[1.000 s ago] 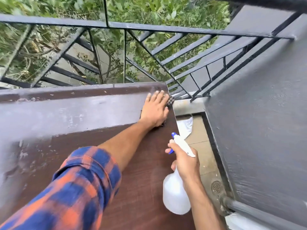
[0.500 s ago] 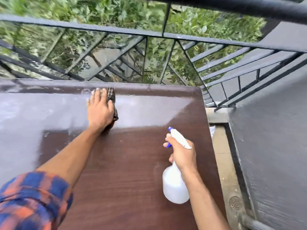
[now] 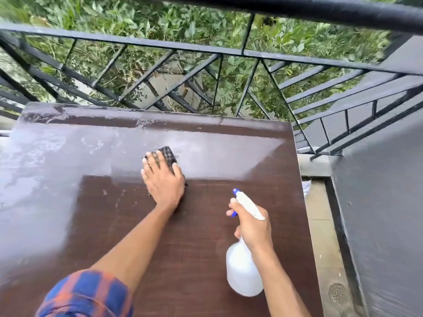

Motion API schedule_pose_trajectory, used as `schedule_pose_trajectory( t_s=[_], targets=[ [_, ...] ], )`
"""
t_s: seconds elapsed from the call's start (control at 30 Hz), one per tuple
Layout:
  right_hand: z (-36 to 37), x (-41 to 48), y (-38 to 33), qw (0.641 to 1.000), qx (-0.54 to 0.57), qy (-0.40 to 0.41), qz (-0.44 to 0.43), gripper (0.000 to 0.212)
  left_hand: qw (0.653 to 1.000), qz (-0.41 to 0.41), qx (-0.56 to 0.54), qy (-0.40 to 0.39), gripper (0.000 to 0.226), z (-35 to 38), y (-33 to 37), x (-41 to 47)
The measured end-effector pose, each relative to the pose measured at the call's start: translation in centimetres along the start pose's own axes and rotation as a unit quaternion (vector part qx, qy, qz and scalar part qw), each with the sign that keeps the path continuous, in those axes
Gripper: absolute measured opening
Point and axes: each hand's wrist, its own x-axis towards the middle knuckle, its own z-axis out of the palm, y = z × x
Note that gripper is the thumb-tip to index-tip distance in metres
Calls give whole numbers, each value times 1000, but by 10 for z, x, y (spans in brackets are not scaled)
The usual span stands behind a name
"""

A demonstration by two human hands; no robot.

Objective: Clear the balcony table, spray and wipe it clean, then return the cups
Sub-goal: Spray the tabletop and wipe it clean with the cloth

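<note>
The dark brown balcony table (image 3: 194,248) fills most of the view, its far half shiny and streaked with wet patches. My left hand (image 3: 162,179) lies flat, fingers spread, pressing a dark checked cloth (image 3: 168,154) onto the tabletop near the middle. Only the cloth's far end shows past my fingertips. To the right, my right hand (image 3: 251,223) holds a white spray bottle (image 3: 242,271) by its neck above the table, the blue nozzle pointing up and left. No cups are in view.
A black metal railing (image 3: 206,51) runs just behind the table, with green foliage beyond. A grey wall (image 3: 384,202) stands to the right. Between table and wall lies a narrow strip of floor with a round drain (image 3: 337,294).
My left hand has slid the cloth from the table's far right corner to the left along the far edge, then back toward the middle and nearer. The spray bottle has stayed in my right hand.
</note>
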Motion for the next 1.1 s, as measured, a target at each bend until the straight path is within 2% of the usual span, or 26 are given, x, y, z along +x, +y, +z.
schedule_pose_trajectory(
  t_s=[0.27,0.43,0.63,0.73,0.8,0.87,0.97,1.1],
  targets=[
    [-93,23,37,998,15,68,9,15,982,170,6,-85,67,66,139,-97],
    [-153,32,59,994,24,109,13,17,923,344,10,-173,67,104,210,-167],
    [-199,30,83,991,40,130,14,25,851,471,44,-228,66,120,225,-217],
    [-206,25,88,992,40,119,19,30,813,534,37,-229,66,112,215,-216],
    [-205,22,87,994,25,109,17,27,801,554,40,-224,64,107,203,-212],
    [-199,19,88,995,16,99,13,24,813,540,38,-215,62,101,189,-212],
    [-184,14,86,997,32,67,7,13,866,463,30,-186,59,85,160,-206],
    [-156,7,77,999,15,30,2,16,926,351,41,-130,61,53,101,-174]
  ],
)
